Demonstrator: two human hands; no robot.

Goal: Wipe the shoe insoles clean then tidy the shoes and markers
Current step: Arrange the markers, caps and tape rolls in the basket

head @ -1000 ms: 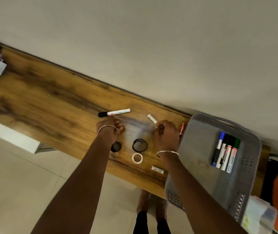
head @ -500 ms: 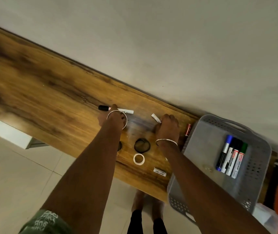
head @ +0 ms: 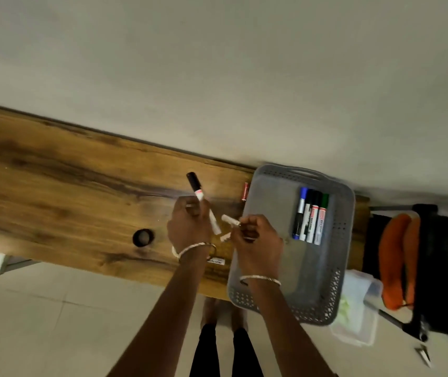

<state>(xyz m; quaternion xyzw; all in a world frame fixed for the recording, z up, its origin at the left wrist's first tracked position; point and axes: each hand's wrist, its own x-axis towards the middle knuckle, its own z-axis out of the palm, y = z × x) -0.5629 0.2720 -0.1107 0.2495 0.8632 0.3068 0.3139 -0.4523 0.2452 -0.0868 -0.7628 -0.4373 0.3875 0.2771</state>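
Wood counter (head: 54,191) runs along the wall. The grey basket (head: 334,268) sits on its right end, with four markers (head: 311,217) side by side in the far half, same as before. Left hand (head: 188,227): half a second ago it was reaching onto the black-capped marker (head: 197,193) lying flat. Now the marker is off the counter, the left grip curled round its white barrel. The cap sticks out away from the person and the tail end pokes toward the right hand (head: 256,239). The right hand is now at the basket's left rim, its grip pinching a small white piece (head: 230,220) that earlier lay on the counter. A second white bit (head: 225,237) is between the hands; can't tell if it is held. Black ring (head: 142,237) on the counter, left of the left hand and apart from it. Small red cylinder (head: 245,191) just beside the basket's far left corner. White label (head: 216,260) by the near edge.
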